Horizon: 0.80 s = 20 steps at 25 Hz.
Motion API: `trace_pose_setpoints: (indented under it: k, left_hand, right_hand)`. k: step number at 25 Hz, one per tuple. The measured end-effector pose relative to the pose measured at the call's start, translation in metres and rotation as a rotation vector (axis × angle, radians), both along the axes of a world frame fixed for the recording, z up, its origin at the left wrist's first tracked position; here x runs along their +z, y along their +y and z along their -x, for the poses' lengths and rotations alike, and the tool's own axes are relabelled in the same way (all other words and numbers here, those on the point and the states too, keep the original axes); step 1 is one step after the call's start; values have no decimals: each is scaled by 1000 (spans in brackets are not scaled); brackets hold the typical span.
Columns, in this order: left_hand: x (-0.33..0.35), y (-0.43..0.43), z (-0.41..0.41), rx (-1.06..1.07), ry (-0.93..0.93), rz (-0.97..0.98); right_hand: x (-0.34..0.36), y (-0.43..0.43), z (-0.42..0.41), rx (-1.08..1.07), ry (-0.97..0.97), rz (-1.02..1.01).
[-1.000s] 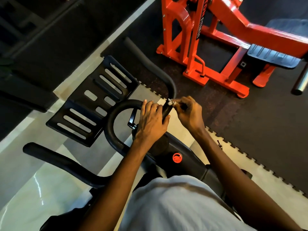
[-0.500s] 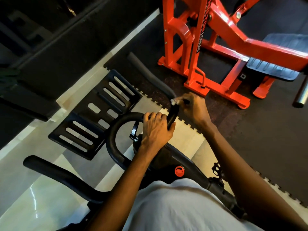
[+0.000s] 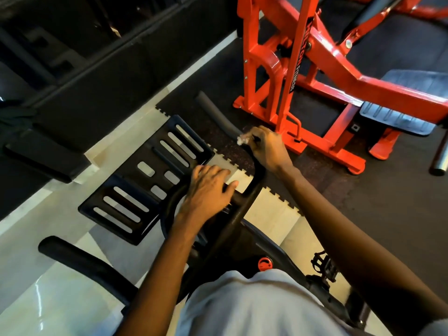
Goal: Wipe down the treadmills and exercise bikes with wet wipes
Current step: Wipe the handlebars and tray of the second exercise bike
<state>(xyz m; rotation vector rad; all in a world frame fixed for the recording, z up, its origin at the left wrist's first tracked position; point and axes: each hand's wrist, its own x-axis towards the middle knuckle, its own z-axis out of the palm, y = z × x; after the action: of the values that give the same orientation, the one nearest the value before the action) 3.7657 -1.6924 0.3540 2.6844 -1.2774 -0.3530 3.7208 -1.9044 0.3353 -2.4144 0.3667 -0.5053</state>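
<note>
One crumpled wet wipe (image 3: 242, 139) is pinched in the right hand (image 3: 268, 151) and pressed onto the right handlebar (image 3: 218, 115) of the exercise bike (image 3: 278, 251) to scrub its grip. The left hand (image 3: 208, 192) lies over the centre loop (image 3: 167, 214), probably steadying; blur hides whether it grips. One bike, two hands, well apart.

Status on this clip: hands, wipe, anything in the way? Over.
Right hand grips wet wipe against bike handlebar. Left hand rests on the same handlebar, nearer in. Nothing on the bar ahead.
</note>
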Motion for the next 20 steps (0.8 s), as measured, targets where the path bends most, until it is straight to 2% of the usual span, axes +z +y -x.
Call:
trace_pose_setpoints:
  k: [4,9,13,15,17,20]
  left_hand:
    - [-4,0,-2,-53,-120,-59]
    - [-4,-12,0,138,-114,40]
    - [0,-7,-11,37,-71,38]
    - [-2,-6,-11,-2,-109,51]
    - [-4,-8,-7,2,-187,34]
    - [-5,-11,-3,40,-184,48]
  right_hand:
    - [-10,2,-8,0,-2,55]
    - [4,14,-57,75,-43,45]
    - [-5,8,-31,24,-46,36]
    - [-8,6,-26,-17,-56,31]
    - [-6,6,-41,-31,-105,-9]
    - [7,7,-79,-50,-203,-110]
